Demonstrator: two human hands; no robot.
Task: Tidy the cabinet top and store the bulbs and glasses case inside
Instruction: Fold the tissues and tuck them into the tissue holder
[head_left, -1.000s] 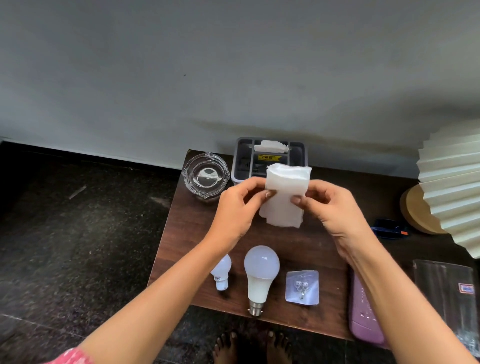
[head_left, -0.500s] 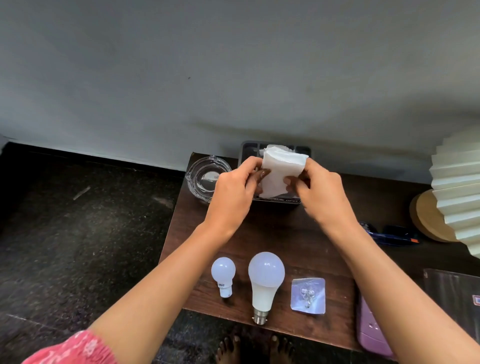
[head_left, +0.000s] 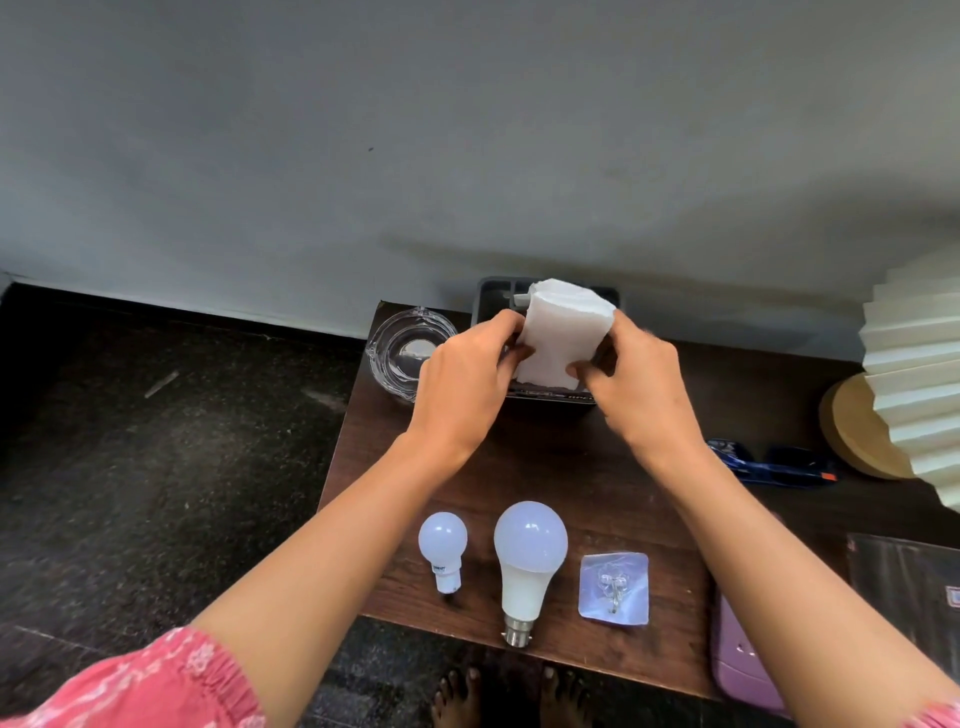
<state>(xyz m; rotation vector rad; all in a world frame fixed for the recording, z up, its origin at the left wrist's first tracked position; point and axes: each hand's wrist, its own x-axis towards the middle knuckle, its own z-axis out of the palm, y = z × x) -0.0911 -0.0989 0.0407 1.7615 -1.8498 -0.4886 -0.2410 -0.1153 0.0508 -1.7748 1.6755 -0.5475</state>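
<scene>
The small bulb (head_left: 442, 549) and the large bulb (head_left: 527, 561) (both white, bases pointing toward the front edge) lie side by side on the cabinet top (head_left: 561, 467). The lilac glasses case (head_left: 737, 660) lies at its front right corner, partly hidden by an arm.

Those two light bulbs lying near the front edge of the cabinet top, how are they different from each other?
The small bulb is clearly shorter and slimmer than the large bulb lying to its right. The small bulb's neck carries a printed label; the large bulb's neck looks plain white. The large bulb's metal base reaches the front edge of the cabinet top; the small bulb's stops short of it. Both are white, lie with domes toward the wall, and neither is touched.
</scene>
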